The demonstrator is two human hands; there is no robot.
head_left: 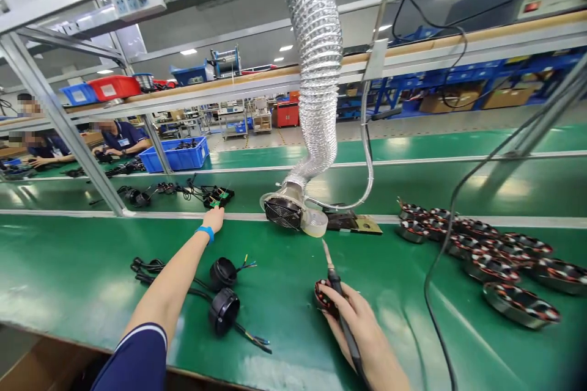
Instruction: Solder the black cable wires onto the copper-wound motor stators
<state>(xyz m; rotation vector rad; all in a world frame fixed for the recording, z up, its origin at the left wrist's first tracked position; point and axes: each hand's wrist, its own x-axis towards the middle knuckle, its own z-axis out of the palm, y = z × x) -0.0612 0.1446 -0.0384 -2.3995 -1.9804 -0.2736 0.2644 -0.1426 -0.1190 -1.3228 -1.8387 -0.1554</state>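
Observation:
My right hand (362,324) is closed around the dark handle of a soldering iron (337,286), its tip pointing up and away from me. Under the same fingers is a motor stator (323,297) with copper windings, partly hidden by the hand. My left hand (213,219), a blue band on its wrist, is stretched far forward to a group of green circuit boards (219,197). Its fingertips meet the near edge of that group; whether they grip a board is hidden. Two black round housings (224,311) with cables and bare-ended coloured wires lie near my left forearm.
A fan (283,212) hangs on a silver duct (318,61) mid-bench, beside a roll of clear tape (314,222). Several stators (493,263) lie at right, where a black cable (431,281) hangs down. A blue bin (183,156) and co-workers are at far left.

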